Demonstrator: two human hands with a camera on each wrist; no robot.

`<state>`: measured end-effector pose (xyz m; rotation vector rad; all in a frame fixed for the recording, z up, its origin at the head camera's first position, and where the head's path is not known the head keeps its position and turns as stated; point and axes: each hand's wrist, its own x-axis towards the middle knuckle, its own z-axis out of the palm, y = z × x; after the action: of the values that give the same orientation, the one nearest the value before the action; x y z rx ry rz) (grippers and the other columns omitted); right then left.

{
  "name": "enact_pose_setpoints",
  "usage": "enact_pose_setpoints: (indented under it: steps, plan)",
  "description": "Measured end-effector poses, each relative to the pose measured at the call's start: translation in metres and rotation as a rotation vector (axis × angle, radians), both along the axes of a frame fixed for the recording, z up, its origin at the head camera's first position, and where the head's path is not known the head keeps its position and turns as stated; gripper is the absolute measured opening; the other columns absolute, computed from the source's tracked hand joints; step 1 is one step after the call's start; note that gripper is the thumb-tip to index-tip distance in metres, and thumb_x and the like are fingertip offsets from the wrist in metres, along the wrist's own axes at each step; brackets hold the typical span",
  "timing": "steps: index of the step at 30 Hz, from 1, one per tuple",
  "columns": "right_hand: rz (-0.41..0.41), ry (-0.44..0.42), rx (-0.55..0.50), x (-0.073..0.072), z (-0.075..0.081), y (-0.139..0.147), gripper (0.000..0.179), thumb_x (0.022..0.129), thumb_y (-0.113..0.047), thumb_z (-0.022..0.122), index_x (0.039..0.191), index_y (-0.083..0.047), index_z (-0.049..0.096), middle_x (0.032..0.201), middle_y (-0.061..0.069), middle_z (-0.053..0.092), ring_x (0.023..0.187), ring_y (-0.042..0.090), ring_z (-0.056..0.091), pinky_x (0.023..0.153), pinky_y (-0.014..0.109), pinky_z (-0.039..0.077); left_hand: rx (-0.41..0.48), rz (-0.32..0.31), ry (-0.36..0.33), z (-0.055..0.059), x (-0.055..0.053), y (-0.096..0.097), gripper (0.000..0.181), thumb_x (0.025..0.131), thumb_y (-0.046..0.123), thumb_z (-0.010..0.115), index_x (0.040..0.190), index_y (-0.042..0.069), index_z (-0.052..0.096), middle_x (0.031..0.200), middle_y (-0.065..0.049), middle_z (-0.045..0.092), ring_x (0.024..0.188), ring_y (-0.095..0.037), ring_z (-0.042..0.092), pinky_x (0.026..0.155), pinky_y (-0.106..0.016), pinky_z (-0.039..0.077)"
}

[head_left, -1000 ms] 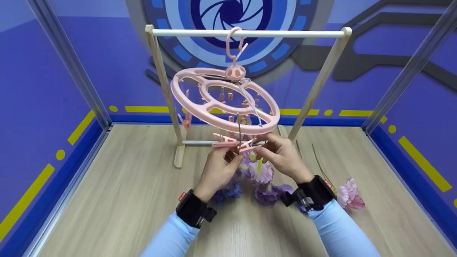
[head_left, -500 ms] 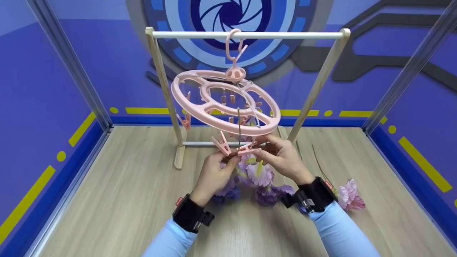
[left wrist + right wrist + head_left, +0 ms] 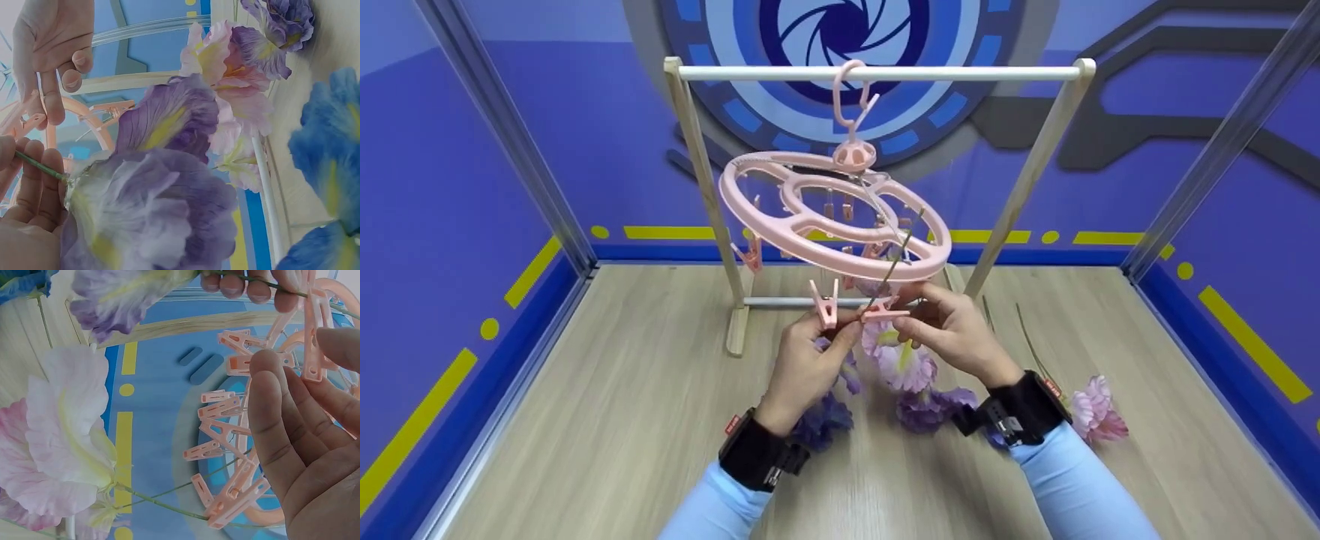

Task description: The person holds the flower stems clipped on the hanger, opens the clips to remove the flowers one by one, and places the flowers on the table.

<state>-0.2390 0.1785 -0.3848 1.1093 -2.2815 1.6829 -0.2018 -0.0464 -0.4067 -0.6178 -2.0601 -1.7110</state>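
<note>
My left hand (image 3: 814, 356) pinches the green stem (image 3: 42, 166) of a purple artificial flower (image 3: 152, 208) between thumb and fingers. The blossom hangs below that hand, while the stem's free end rises past the hanger's ring in the head view. My right hand (image 3: 952, 330) pinches a pink clothespin (image 3: 885, 315) under the front rim of the round pink clip hanger (image 3: 840, 262). The stem crosses close to this clothespin; whether its jaws grip the stem I cannot tell. Another pink clothespin (image 3: 826, 304) dangles just above my left fingers.
The hanger hooks over the white bar (image 3: 960, 73) of a wooden rack. Several clothespins (image 3: 219, 408) hang around it. A pale pink flower (image 3: 73, 433) hangs by its stem from a clothespin. A blue flower (image 3: 332, 152) and a pink flower (image 3: 1099, 409) lie on the table.
The stem in my left hand has tilted, its top swinging right. My left hand has shifted slightly left and down, and the dangling clothespin has swung upright. My right hand keeps its place.
</note>
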Motion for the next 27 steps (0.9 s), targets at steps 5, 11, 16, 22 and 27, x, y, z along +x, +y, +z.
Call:
enact_pose_setpoints:
  steps: [5,11,16,22,27]
  plan:
    - [0.013,0.043,-0.006,-0.0022,-0.0003,-0.0001,0.038,0.097,0.007,0.063,0.135,0.01,0.058,0.115,0.025,0.068,0.074,0.014,0.071,0.06,0.034,0.06,-0.01,-0.005,0.007,0.0028,-0.0006,-0.0004,0.013,0.097,0.01,0.071,0.103,0.001,0.077,0.093,-0.009,0.074,0.078,-0.017,0.066,0.07,-0.028,0.055]
    - [-0.004,0.03,-0.008,-0.0024,-0.0017,-0.0005,0.03,0.097,0.006,0.064,0.127,0.01,0.061,0.108,0.025,0.069,0.071,0.013,0.071,0.06,0.031,0.059,0.002,-0.027,0.009,0.0001,-0.0021,-0.0002,0.013,0.098,0.009,0.07,0.104,-0.001,0.076,0.096,-0.014,0.075,0.08,-0.017,0.068,0.071,-0.027,0.055]
    - [-0.023,0.006,0.004,-0.0005,-0.0011,-0.0015,0.026,0.098,0.003,0.065,0.123,0.007,0.062,0.104,0.021,0.071,0.071,0.011,0.071,0.059,0.029,0.058,0.006,-0.013,0.005,-0.0015,-0.0022,0.0001,0.014,0.098,0.007,0.07,0.106,-0.001,0.076,0.094,-0.013,0.075,0.08,-0.015,0.067,0.072,-0.028,0.056]
    - [-0.018,0.012,0.01,-0.0003,-0.0013,-0.0015,0.024,0.099,0.002,0.064,0.123,0.007,0.062,0.102,0.02,0.072,0.069,0.011,0.07,0.056,0.028,0.057,0.006,-0.027,0.005,-0.0019,-0.0017,0.0009,0.015,0.098,0.007,0.069,0.109,-0.001,0.076,0.088,-0.01,0.069,0.079,-0.014,0.065,0.07,-0.028,0.056]
    - [0.019,0.03,-0.005,-0.0027,-0.0028,-0.0002,0.029,0.1,0.006,0.06,0.128,0.012,0.06,0.103,0.027,0.07,0.069,0.01,0.07,0.054,0.024,0.056,0.01,-0.037,-0.025,-0.0016,-0.0012,0.0013,0.014,0.098,0.007,0.069,0.108,-0.001,0.076,0.09,-0.011,0.069,0.08,-0.016,0.065,0.07,-0.027,0.056]
